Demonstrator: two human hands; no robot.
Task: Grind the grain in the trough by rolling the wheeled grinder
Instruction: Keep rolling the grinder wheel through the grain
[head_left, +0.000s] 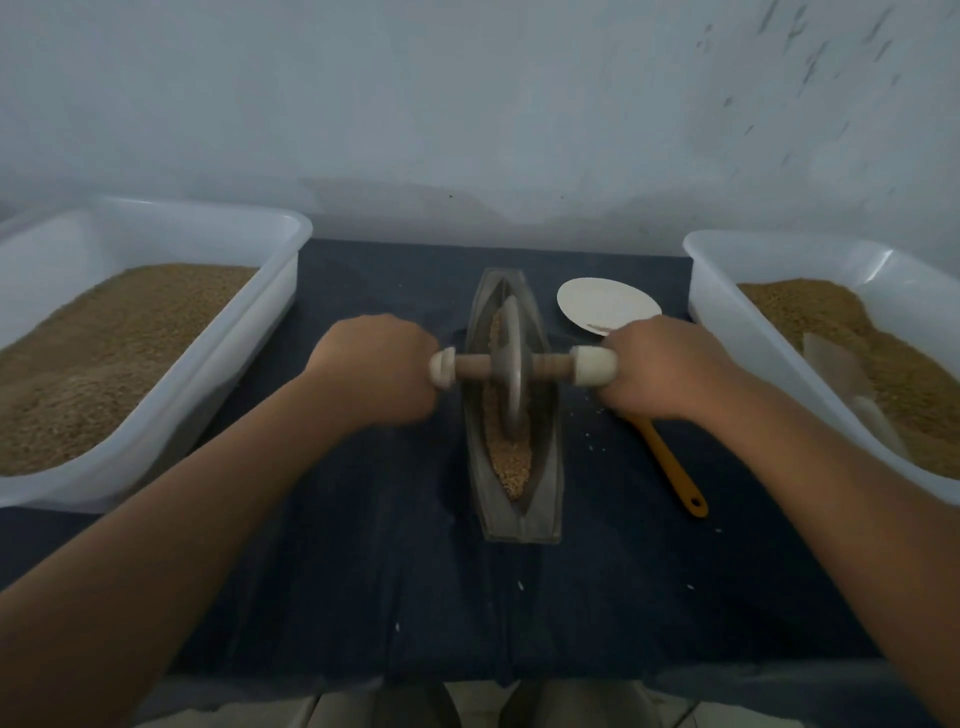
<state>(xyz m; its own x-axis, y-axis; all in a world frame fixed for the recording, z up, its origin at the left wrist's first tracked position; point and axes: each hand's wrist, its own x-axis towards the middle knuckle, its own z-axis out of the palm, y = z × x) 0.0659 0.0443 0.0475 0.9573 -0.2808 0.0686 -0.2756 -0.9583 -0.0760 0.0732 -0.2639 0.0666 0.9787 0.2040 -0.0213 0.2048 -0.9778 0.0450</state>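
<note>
Reaches forward with both arms straight, knuckles up. Clamps left grip (376, 369) and right grip (660, 366) round the wooden axle ends of the grinder (511, 364), grey metal disc upright in the narrow, boat-shaped trough (548, 467) mid-worktop (363, 519). Shows tan grain (511, 462) lining the groove, with white plastic left tub (156, 228) and right tub (727, 249) flanking.

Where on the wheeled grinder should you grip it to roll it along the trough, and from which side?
Grip the two pale handle ends of the wheeled grinder, one hand from each side of the trough, as the left hand and right hand do. The axle lies across the trough and the disc stands upright in it, so paired grips should keep it level.
</note>
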